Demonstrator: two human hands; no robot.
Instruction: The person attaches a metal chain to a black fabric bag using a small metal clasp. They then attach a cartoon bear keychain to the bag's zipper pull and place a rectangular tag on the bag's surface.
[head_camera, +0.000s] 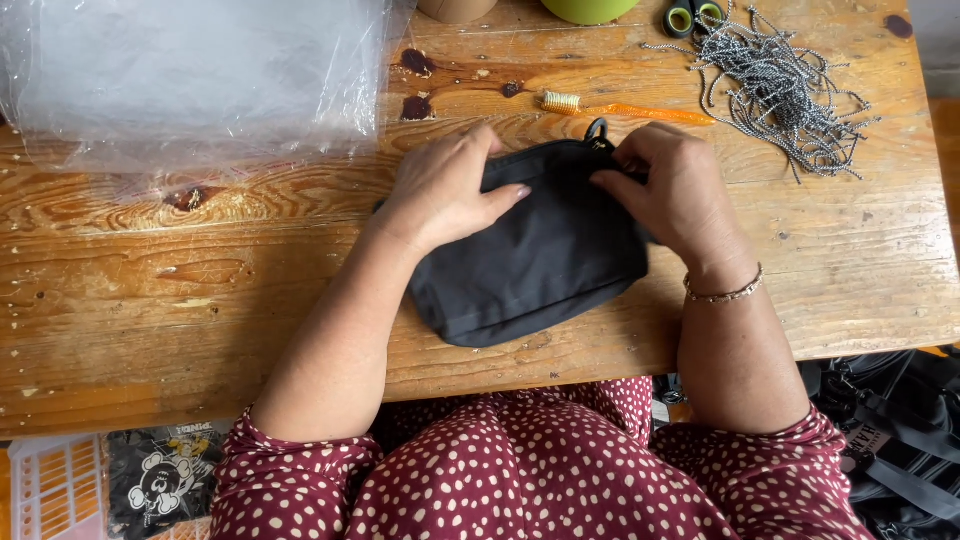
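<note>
**Black fabric pouch under both hands at the tabletop's near edge**

Black cloth is what I am watching my hands work on. My left hand (445, 190) is lying over the upper left part of the pouch (530, 265), fingers curled over its top edge and thumb stretched across the front panel, pressing it flat. My right hand (672, 195) is closing on the upper right corner, fingertips pinching the fabric just below a small dark loop (597, 128) that is sticking up from the top seam.

The pouch is lying flat on the wooden tabletop (200, 290), close to the near edge and right in front of my body. I am judging it to be light and soft: the cloth is sagging and creasing under my grip, so it will fold rather than hold shape. The stitched top edge and the loop look like the firmest places to grip; the smooth front panel would likely slide.

Beyond the hands, an orange brush with a coiled metal head (610, 108) is lying just behind the pouch. A tangle of ball chains (780, 85) is spreading at the far right, with scissors (693, 17) beside it. Clear plastic sheeting (190, 75) is covering the far left.
</note>
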